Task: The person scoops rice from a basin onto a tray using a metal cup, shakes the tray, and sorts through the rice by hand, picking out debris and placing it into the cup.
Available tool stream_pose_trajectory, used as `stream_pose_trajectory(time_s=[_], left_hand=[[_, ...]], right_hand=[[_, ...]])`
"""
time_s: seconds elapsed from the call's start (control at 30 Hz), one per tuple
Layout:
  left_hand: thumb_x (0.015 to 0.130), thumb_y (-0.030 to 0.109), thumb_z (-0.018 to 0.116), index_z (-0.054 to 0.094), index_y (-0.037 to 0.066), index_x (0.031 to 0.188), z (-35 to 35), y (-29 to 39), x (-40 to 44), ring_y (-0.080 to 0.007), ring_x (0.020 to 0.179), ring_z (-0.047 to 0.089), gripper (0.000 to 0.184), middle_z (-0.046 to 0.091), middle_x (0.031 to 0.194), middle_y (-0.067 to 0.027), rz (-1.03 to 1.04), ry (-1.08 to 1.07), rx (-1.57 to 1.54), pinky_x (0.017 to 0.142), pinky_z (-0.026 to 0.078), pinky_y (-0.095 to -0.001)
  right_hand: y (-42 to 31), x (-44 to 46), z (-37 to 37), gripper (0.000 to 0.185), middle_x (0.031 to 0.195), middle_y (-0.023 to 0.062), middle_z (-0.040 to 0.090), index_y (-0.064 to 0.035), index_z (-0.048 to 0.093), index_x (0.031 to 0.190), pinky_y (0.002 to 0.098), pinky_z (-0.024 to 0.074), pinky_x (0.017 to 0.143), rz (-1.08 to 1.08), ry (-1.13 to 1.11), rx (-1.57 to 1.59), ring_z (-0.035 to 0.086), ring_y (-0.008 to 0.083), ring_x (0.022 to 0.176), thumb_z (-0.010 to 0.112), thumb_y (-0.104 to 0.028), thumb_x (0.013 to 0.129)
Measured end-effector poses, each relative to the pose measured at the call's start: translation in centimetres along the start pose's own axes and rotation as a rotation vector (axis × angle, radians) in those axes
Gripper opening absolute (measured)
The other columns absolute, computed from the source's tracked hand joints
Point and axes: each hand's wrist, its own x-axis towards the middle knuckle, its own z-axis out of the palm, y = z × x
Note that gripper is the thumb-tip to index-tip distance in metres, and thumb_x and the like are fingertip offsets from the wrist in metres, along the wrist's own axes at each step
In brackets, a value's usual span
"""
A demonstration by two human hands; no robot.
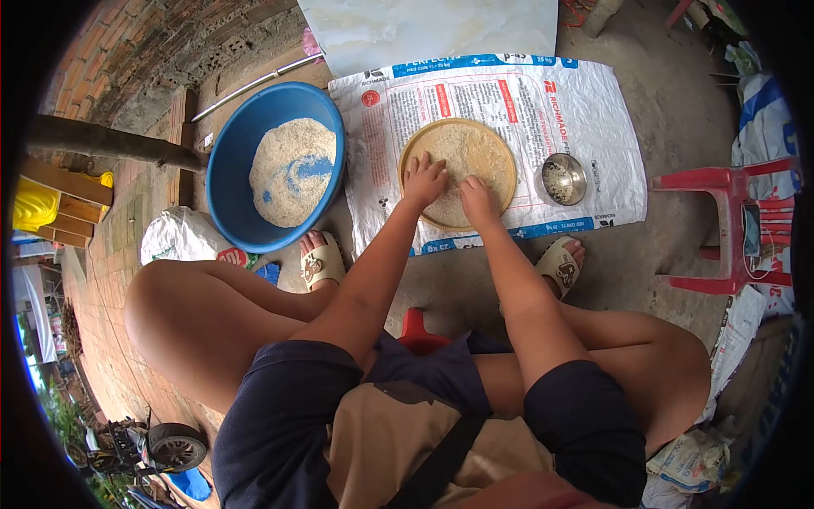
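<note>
A round tan tray (510, 161) holds a layer of pale grain (462, 144) that looks like rice. My left hand (424, 180) lies on the grain at the tray's left side, its fingers spread. Over the near right part of the tray, my right hand (477, 200) has its fingers bent together with the tips down at the grain; whatever is between them is too small to name. To the right stands a small metal bowl (577, 190) with some grain in the bottom. A large blue basin (227, 170) on the left contains a heap of similar pale grain (284, 153).
A flattened white printed sack (623, 127) lies under the tray and metal bowl. A red plastic chair (721, 182) stands at the right. A wooden pole (110, 140) reaches toward the basin from the left. My sandalled feet are on either side of the sack's near edge.
</note>
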Motion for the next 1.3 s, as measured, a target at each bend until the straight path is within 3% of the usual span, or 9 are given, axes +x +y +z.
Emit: stream_pose_trajectory(time_s=[0.07, 0.2, 0.27, 0.37, 0.57, 0.8, 1.03, 1.2, 1.3], left_hand=[[0.09, 0.039, 0.039, 0.054, 0.017, 0.121, -0.7, -0.6, 1.2, -0.0344, 0.114, 0.049, 0.041, 0.051, 0.125, -0.0146, -0.073, -0.081, -0.394, 0.095, 0.036, -0.0446], [0.09, 0.034, 0.04, 0.053, 0.006, 0.118, -2.3, 1.0, 1.1, -0.0338, 0.103, 0.054, 0.041, 0.059, 0.114, -0.0116, -0.207, 0.182, -0.874, 0.086, 0.042, -0.0414], [0.093, 0.032, 0.035, 0.053, 0.003, 0.116, -3.5, 1.9, 1.1, -0.0315, 0.101, 0.055, 0.041, 0.057, 0.116, -0.0143, -0.477, 0.052, -1.487, 0.087, 0.043, -0.0426], [0.095, 0.028, 0.029, 0.053, 0.004, 0.115, -4.0, 1.4, 1.2, -0.0288, 0.099, 0.055, 0.04, 0.056, 0.115, -0.0161, -0.433, -0.314, -2.072, 0.091, 0.042, -0.0434], [0.096, 0.024, 0.028, 0.052, -0.004, 0.108, -3.8, 0.2, 1.3, -0.0317, 0.102, 0.055, 0.039, 0.058, 0.103, -0.0183, -0.588, -0.169, -2.241, 0.093, 0.045, -0.0428], [0.096, 0.019, 0.026, 0.052, -0.005, 0.106, -3.5, -0.5, 0.7, -0.0286, 0.096, 0.059, 0.038, 0.06, 0.102, -0.0167, -0.65, -0.065, -2.136, 0.087, 0.05, -0.0392], [0.095, 0.018, 0.027, 0.054, -0.003, 0.104, -2.2, -0.1, 0.9, -0.0281, 0.095, 0.06, 0.035, 0.061, 0.1, -0.0153, -0.729, -0.121, -1.97, 0.088, 0.049, -0.0402], [0.094, 0.021, 0.032, 0.054, -0.002, 0.104, -1.5, -0.4, 1.4, -0.026, 0.089, 0.059, 0.034, 0.059, 0.097, -0.0123, -0.317, -0.335, -2.17, 0.085, 0.048, -0.0375], [0.093, 0.021, 0.033, 0.054, -0.003, 0.106, -2.9, 0.8, 1.5, -0.0252, 0.088, 0.059, 0.034, 0.06, 0.098, -0.0125, -0.434, -0.233, -2.168, 0.084, 0.048, -0.0372]], right_hand=[[-0.2, 0.2, 0.1, 0.017, 0.097, 0.0097, 0.056, -0.0061, 0.061, 0.093, 0.0378, 0.0463, 0.079, 0.069, -0.012, 0.031, 0.054, 0.0296, 0.093, 0.06, -0.008, 0.077], [-2.6, 2.5, 0.7, 0.012, 0.088, 0.0141, 0.058, -0.0028, 0.061, 0.088, 0.0404, 0.0461, 0.074, 0.181, 0.258, 0.24, 0.057, 0.0338, 0.082, 0.058, -0.005, 0.077], [-4.8, 3.8, 0.6, 0.01, 0.087, 0.0146, 0.058, -0.0025, 0.061, 0.087, 0.0406, 0.0461, 0.073, 0.165, 0.348, 0.326, 0.057, 0.0343, 0.081, 0.058, -0.005, 0.077], [-7.4, 5.2, 0.4, 0.009, 0.086, 0.0142, 0.058, -0.0045, 0.06, 0.084, 0.0402, 0.0453, 0.074, 0.078, 0.29, 0.482, 0.055, 0.0332, 0.086, 0.059, -0.011, 0.078], [-6.7, 4.4, -0.8, 0.018, 0.098, 0.0136, 0.054, -0.007, 0.055, 0.095, 0.0433, 0.0396, 0.082, 0.118, 0.512, 0.176, 0.049, 0.0339, 0.092, 0.056, -0.018, 0.081], [-0.7, -1.0, 0.9, 0.012, 0.093, 0.0129, 0.054, -0.0072, 0.058, 0.088, 0.0429, 0.0399, 0.08, 0.233, 0.267, -0.023, 0.05, 0.032, 0.091, 0.057, -0.016, 0.081], [-2.4, 2.8, 1.7, 0.006, 0.078, 0.0094, 0.057, -0.0066, 0.059, 0.08, 0.0379, 0.0447, 0.07, 0.296, 0.514, 0.2, 0.055, 0.0275, 0.077, 0.061, -0.011, 0.078], [-7.5, 5.9, -0.7, 0.005, 0.079, 0.0083, 0.059, -0.0078, 0.061, 0.079, 0.0384, 0.0446, 0.07, 0.059, 0.498, 0.333, 0.055, 0.0283, 0.078, 0.061, -0.013, 0.077], [-6.6, 5.5, -1.4, 0.009, 0.084, 0.0093, 0.058, -0.0082, 0.06, 0.084, 0.039, 0.0437, 0.074, 0.063, 0.505, 0.275, 0.054, 0.0299, 0.083, 0.06, -0.014, 0.077]])
